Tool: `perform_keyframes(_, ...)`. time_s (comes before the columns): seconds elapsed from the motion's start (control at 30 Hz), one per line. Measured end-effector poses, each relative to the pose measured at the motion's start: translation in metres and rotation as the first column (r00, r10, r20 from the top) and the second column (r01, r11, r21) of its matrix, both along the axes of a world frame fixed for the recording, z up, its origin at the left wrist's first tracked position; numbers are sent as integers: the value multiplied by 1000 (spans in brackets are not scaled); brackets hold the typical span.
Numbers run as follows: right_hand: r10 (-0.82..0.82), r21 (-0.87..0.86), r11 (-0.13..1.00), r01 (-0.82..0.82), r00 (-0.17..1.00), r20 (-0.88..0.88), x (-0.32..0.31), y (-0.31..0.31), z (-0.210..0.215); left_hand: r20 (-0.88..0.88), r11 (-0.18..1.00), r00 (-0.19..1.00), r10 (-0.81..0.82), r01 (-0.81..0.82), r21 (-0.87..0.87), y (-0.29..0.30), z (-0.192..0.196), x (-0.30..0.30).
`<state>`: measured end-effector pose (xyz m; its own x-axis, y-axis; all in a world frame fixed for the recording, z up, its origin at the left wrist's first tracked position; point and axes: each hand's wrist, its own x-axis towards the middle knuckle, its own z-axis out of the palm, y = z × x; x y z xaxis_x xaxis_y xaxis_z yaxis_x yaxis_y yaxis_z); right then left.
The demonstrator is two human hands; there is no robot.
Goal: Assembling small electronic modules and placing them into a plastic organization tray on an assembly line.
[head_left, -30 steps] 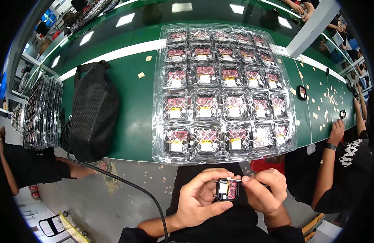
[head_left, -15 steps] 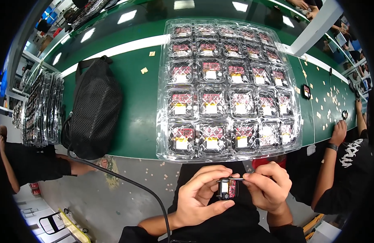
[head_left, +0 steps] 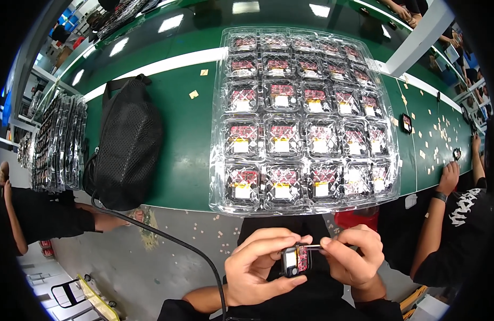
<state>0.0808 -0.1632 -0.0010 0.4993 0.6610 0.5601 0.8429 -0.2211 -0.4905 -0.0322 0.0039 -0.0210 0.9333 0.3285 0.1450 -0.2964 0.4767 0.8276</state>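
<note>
My left hand [head_left: 255, 270] is closed around a small black electronic device housing [head_left: 285, 269], gripping it between thumb and fingers. Its inside faces up, showing a red circuit board [head_left: 302, 259] beside a white rectangular block [head_left: 291, 259]. In my right hand [head_left: 356, 257], thumb and forefinger pinch a slim stick-like tool [head_left: 314, 246]; its exact kind is too small to make out. The tool's tip reaches the upper end of the device, near my left fingertips. Both hands are held just in front of the table edge, above my lap.
A clear plastic tray [head_left: 217, 184] of similar devices lies ahead on the green table [head_left: 185, 128]. Left of it are a black mesh bag [head_left: 132, 144], a dark cable [head_left: 175, 239] and stacked trays [head_left: 57, 144]. A co-worker's hand [head_left: 449, 176] is at right, near scattered paper bits.
The device and my left hand have shifted slightly down and left, and the device has tilted a little. My right hand's tool has dropped slightly and stays at the device's upper end.
</note>
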Motion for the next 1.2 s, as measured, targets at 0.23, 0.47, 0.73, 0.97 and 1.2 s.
perform_keyframes(0.23, -290, 7, 956, 293, 941, 174, 3, -12, 2, 402, 449, 793, 457, -596, 666, 35, 12, 15)
perform_keyframes(0.47, -337, -38, 937, 348, 925, 176, 25, -2, 11, 301, 84, 787, 539, -405, 910, 56, 19, 35)
perform_keyframes(0.73, -289, -26, 955, 297, 944, 162, 34, -1, 12, 213, -93, 815, 539, -193, 977, 55, 23, 31)
perform_keyframes(0.97, -295, -28, 953, 301, 946, 138, 37, -4, 12, 277, -167, 823, 496, -222, 961, 56, 20, 26)
perform_keyframes(1.2, -287, -50, 955, 293, 953, 95, 33, -2, 12, 430, -245, 745, 509, -353, 903, 57, 28, 28)
